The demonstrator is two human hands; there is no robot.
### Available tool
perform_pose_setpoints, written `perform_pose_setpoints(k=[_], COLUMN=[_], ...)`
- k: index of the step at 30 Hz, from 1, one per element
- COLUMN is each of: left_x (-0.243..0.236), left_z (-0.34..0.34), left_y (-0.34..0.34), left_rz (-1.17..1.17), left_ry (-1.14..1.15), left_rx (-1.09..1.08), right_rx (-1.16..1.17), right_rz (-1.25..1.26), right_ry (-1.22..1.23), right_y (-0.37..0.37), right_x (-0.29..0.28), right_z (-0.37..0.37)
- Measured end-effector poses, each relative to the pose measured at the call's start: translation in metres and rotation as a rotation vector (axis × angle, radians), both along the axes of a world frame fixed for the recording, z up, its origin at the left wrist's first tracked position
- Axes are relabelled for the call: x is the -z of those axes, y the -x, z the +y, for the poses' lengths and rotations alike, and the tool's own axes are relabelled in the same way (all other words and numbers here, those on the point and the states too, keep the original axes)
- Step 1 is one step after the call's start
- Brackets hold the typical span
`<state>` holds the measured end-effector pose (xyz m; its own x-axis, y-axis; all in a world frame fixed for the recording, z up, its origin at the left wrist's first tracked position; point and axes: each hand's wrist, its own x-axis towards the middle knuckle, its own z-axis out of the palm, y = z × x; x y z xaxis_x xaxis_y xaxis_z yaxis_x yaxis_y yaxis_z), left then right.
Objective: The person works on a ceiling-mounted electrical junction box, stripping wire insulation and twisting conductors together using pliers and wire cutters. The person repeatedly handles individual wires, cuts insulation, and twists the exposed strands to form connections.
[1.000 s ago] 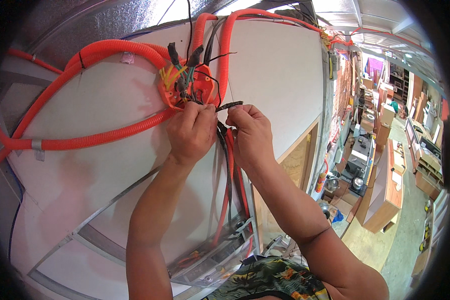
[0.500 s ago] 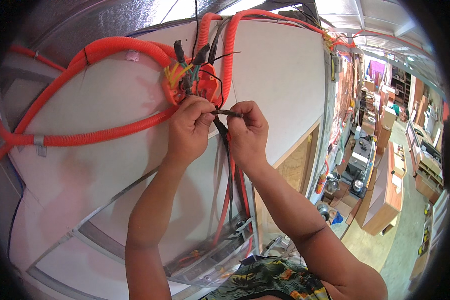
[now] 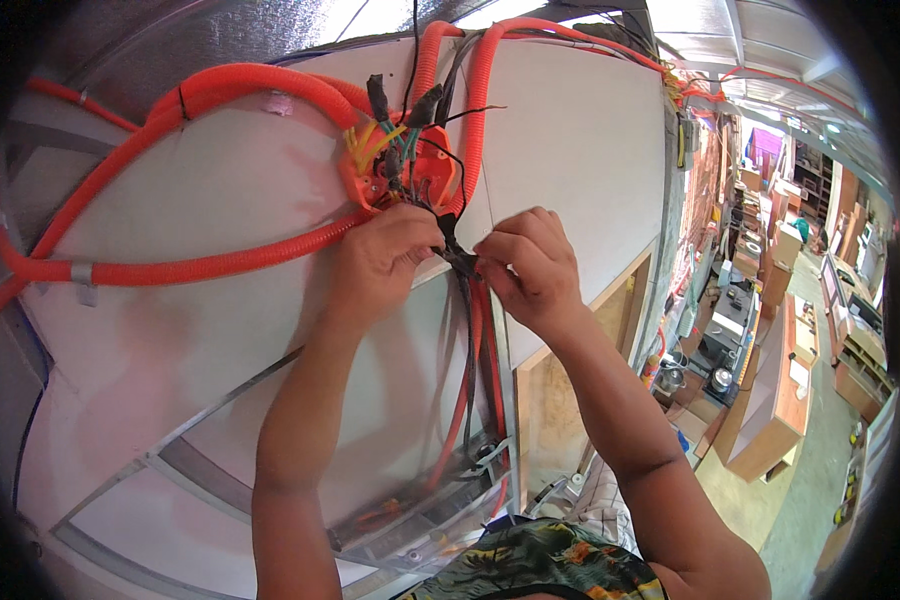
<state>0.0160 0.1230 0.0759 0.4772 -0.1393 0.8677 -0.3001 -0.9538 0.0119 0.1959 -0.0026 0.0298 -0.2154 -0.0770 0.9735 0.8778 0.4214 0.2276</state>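
An orange junction box (image 3: 436, 165) is fixed high on the pale wall panel. Yellow, green and black wires come out of it, and two thick black-wrapped wire ends (image 3: 378, 98) point upward. Just below the box, my left hand (image 3: 385, 255) is closed in a pinch on a black-wrapped wire (image 3: 457, 257). My right hand (image 3: 533, 262) pinches the lower right end of that dark piece between thumb and forefinger, its other fingers curled. Whether a loose strip of tape hangs there too, I cannot tell. The fingertips partly cover the wire.
Orange corrugated conduits (image 3: 220, 270) loop left of the box and rise above it. Dark and red cables (image 3: 470, 360) hang down beneath my hands. A wood-framed opening (image 3: 580, 390) lies at lower right. Beyond stretches a cluttered workshop with a wooden cabinet (image 3: 770, 410).
My right hand has moved right and lower, away from my left hand. The dark piece between them, nearly level before, now slopes down to the right. The whole view has shifted slightly.
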Motion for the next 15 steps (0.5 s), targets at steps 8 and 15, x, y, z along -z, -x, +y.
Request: perform_pose_setpoints(k=[8, 15], left_x=[0.022, 0.020], left_z=[0.003, 0.006], left_y=[0.005, 0.007], left_rz=[-0.459, -0.423], left_ry=[-0.172, -0.038], left_rx=[-0.179, -0.087], right_rx=[-0.215, -0.235], right_rz=[0.424, 0.398], right_ry=[0.143, 0.138], right_y=[0.009, 0.016], right_x=[0.029, 0.016], right_z=[-0.025, -0.047])
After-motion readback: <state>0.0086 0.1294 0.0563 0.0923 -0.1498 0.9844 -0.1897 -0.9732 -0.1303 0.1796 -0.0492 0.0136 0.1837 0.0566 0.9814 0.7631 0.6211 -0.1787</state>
